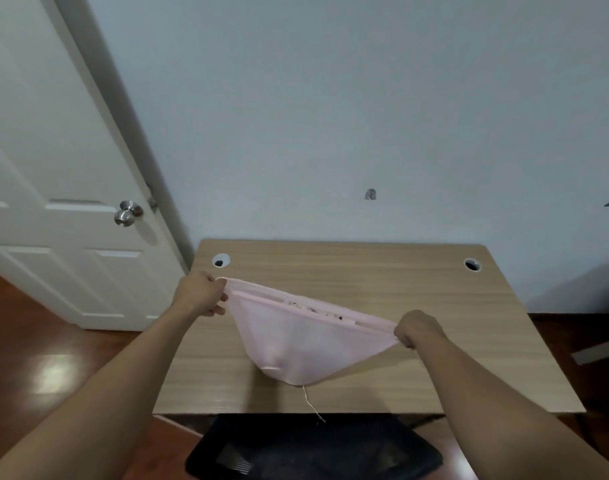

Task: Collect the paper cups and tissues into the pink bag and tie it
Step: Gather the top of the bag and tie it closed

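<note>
A pale pink bag hangs stretched between both my hands above the wooden desk. My left hand grips the bag's left top corner. My right hand grips the right top corner. The bag's mouth is pulled into a narrow slit, and something pale with dark specks shows inside near the rim. Its rounded bottom sags low over the desk, and a thin loose thread dangles from it. No loose cups or tissues show on the desk.
The desk has two cable holes, one at the back left and one at the back right. A white door with a metal knob stands to the left. A black chair seat sits below the desk's front edge.
</note>
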A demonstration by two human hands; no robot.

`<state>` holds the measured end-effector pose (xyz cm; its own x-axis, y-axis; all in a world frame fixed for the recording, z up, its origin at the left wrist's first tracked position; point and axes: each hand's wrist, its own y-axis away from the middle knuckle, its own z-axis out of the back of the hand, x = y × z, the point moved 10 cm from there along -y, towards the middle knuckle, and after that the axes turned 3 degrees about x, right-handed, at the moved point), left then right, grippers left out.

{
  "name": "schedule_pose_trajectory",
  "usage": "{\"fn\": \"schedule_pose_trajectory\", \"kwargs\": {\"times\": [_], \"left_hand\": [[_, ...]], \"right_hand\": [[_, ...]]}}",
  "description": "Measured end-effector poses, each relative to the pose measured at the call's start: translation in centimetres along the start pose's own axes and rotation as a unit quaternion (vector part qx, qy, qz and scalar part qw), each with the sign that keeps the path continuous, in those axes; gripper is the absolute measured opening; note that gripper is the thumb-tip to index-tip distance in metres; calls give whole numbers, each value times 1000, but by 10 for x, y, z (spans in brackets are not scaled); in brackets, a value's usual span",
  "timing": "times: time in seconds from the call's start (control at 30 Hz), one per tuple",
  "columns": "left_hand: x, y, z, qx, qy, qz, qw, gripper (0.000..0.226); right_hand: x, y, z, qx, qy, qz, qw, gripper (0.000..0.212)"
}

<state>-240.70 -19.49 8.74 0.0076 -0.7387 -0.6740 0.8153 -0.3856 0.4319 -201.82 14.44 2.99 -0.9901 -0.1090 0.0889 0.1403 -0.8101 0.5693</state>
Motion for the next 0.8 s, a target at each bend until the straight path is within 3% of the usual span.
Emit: {"fn": "schedule_pose_trajectory", "kwargs": {"times": [0.1, 0.2, 0.43, 0.67, 0.8], "left_hand": [[2, -2, -2, -13, 41, 4, 999, 23], [4, -8, -8, -6, 155, 21, 988, 30], [-5, -15, -32, 120, 449, 54, 884, 45], [-4, -12, -38, 177, 489, 47, 853, 48], [2, -7, -44, 224, 490, 57, 840, 56]], "right_hand": [[3, 1, 6, -23, -88, -1, 996, 28], [12, 0, 7, 7, -213, 21, 977, 24], [31, -1, 27, 51, -367, 51, 927, 29], [41, 5, 36, 90, -467, 119, 871, 34], [38, 9, 32, 139, -462, 141, 865, 37]]}}
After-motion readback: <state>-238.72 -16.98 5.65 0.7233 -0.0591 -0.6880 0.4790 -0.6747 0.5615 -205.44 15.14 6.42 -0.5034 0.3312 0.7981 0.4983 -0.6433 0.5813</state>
